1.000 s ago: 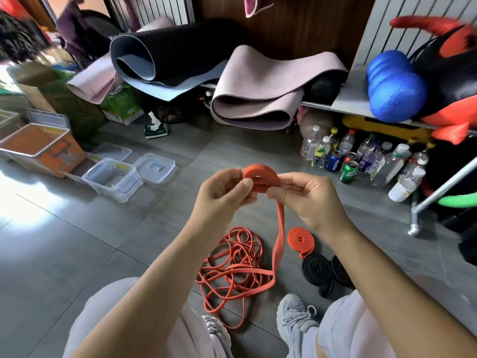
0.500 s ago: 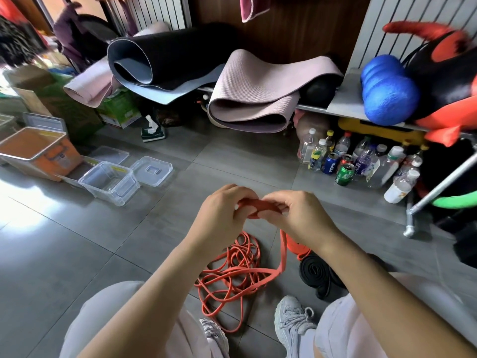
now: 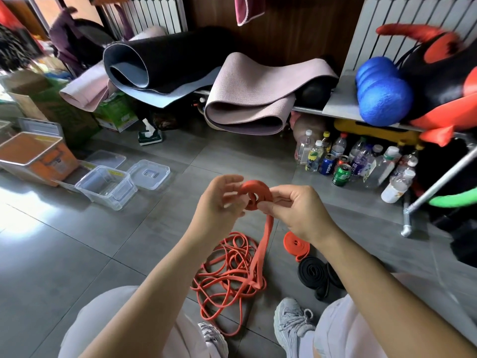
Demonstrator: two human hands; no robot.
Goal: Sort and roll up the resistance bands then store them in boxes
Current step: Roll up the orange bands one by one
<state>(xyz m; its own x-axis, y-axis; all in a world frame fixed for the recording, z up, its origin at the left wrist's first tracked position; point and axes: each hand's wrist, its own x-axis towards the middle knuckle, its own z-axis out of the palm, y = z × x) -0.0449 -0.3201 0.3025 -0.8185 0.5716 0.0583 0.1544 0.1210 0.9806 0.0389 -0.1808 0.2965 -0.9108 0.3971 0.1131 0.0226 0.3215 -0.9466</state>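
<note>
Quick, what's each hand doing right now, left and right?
Left hand: fingers curled round the rolled part of the orange band.
Right hand: pinches the same roll.

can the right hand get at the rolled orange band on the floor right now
Probably not yet: nothing lies between the right hand and the rolled orange band just beneath it on the floor, but that hand pinches the half-wound band.

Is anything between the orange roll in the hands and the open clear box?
Nothing visible. The left hand and right hand hold the orange roll; the clear box stands open, its lid beside it, with only floor between.
</note>
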